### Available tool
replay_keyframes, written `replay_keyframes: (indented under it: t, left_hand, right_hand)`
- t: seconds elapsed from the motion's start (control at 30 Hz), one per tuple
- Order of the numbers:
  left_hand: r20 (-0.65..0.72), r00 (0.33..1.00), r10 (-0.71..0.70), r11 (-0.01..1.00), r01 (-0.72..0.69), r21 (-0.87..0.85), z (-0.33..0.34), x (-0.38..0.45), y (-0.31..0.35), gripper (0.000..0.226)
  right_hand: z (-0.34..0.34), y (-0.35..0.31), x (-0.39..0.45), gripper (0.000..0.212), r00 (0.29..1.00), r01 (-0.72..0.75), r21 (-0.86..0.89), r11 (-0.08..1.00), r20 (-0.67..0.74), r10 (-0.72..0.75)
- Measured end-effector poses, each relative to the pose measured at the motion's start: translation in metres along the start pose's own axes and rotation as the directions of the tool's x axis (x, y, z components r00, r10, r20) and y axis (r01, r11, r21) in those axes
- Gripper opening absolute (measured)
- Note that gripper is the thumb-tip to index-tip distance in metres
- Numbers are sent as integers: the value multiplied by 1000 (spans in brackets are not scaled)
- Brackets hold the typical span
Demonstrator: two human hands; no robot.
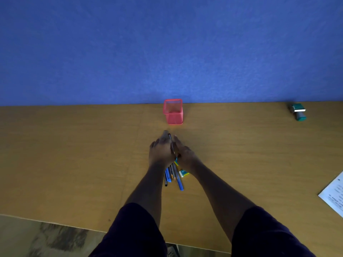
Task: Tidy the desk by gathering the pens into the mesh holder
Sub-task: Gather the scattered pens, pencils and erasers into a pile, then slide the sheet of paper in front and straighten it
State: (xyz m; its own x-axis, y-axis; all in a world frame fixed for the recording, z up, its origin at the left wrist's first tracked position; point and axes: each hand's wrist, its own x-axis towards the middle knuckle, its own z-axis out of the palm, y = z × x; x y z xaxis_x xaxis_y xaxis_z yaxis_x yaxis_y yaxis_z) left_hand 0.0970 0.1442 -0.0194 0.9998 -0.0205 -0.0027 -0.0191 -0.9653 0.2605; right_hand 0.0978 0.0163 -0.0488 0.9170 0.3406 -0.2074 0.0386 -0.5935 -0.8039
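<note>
A red mesh holder [173, 112] stands upright at the back of the wooden desk [74, 154], against the blue wall; it looks empty. In front of it a bundle of several pens [173, 176] lies on the desk, blue, black and orange. My left hand [161, 151] and my right hand [185, 154] press together around the bundle's far end. A thin dark pen [171, 143] sticks up between the two hands. The pens' near ends poke out below my wrists.
A small yellow-and-teal eraser [183, 173] lies just right of the pens. A teal stamp [298, 111] sits at the far right by the wall. A printed paper sheet [334, 194] lies at the right edge. The desk's front edge runs across the bottom.
</note>
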Motion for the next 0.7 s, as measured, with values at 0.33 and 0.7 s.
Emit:
replay_keyframes:
  t: [0.33, 0.7]
  left_hand:
    - [-134, 991, 4, 1000, -8, -30, 12, -52, 28, 24]
    - [-73, 955, 288, 948, -295, -122, 44, -94, 117, 37]
  right_hand:
    - [-14, 16, -55, 37, 965, 149, -129, 980, -198, -172]
    - [-60, 70, -141, 12, 849, -47, -369, 928, -505, -158]
